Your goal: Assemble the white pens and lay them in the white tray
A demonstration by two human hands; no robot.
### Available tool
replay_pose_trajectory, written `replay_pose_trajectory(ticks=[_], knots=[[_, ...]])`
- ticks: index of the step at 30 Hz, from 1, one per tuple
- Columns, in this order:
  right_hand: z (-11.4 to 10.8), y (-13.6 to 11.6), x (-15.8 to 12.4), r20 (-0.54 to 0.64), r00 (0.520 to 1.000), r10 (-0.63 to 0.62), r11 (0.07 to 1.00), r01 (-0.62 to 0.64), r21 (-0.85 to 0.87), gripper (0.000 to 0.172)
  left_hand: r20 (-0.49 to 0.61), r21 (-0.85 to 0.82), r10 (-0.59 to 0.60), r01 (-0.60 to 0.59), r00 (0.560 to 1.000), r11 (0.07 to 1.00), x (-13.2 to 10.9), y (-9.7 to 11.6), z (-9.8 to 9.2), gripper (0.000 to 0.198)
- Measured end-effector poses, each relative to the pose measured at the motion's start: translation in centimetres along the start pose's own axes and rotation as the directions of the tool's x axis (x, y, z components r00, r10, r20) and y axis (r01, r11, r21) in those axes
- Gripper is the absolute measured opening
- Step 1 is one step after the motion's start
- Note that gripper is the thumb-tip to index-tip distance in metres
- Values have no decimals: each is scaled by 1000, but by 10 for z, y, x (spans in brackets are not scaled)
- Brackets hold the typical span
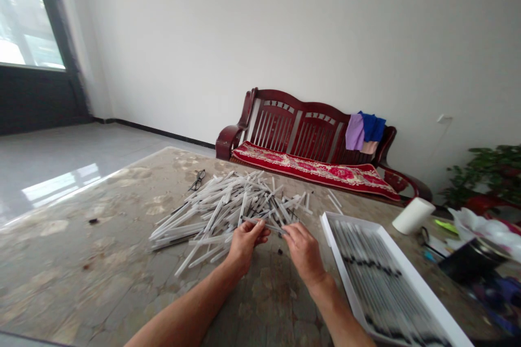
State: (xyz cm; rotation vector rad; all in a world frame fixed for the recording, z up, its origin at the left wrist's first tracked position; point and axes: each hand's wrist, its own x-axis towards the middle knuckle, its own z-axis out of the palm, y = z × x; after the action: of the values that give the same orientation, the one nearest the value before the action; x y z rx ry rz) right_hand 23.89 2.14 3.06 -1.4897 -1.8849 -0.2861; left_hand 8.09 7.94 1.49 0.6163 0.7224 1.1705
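Observation:
My left hand (246, 244) is closed, pinching one end of a thin pen-like tube (268, 225) with a dark tip. Around its other end the fingers of my right hand (302, 249) are closed, so the tube spans the gap between both hands, roughly level. Just beyond them spreads a loose pile of whitish translucent tubes (215, 206), some with dark parts. To the right of my right hand stands a white open box (334, 252), in which slim clear tubes with black ends (370, 265) lie side by side in rows.
A patterned table (122, 260) carries everything. Dark glasses (197, 180) lie behind the pile. On the right are a white roll (413, 216), a black cup (472, 260) and a plastic bag (484, 227). A red wooden bench (301, 130) stands behind the table.

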Motion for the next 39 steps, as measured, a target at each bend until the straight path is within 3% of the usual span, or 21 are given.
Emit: replay_pose_trajectory(ticks=[8,13,15,17,20,23,27,29,32,36,39], knots=[[2,-3,0,6,1000,9,999,-10,40,21,26,61,32,-34,999,998,-1,-1,-1,49],[-5,-13,4,106,968,228,944,-246,217,12,64,107,63,-69,996,992,-5,2,0,47],[-6,-15,6,197,909,366,850,-413,326,8,80,118,62,-71,995,990,-8,2,0,47],[-7,-16,7,320,820,475,712,-571,409,8,90,124,67,-78,994,989,-10,2,0,46],[-11,-16,9,435,723,536,542,-690,480,11,115,134,72,-88,991,987,-12,2,1,44],[-18,-19,10,460,723,515,434,-683,588,19,126,104,31,-44,992,994,-12,3,3,40],[-20,-29,5,359,800,481,299,-535,790,44,104,-37,-144,149,984,988,-13,5,6,24],[-15,-34,1,328,805,494,310,-516,799,38,164,-64,-239,252,957,966,-17,4,6,17],[-9,-38,-6,263,807,528,423,-519,743,19,240,-56,-309,331,920,942,-23,0,7,14],[-14,-38,-5,57,894,444,633,-358,687,12,227,-101,-308,337,924,936,-26,-5,9,13],[-19,-41,-3,23,948,319,712,-255,655,15,252,-106,-345,381,904,919,-25,-7,9,15]])
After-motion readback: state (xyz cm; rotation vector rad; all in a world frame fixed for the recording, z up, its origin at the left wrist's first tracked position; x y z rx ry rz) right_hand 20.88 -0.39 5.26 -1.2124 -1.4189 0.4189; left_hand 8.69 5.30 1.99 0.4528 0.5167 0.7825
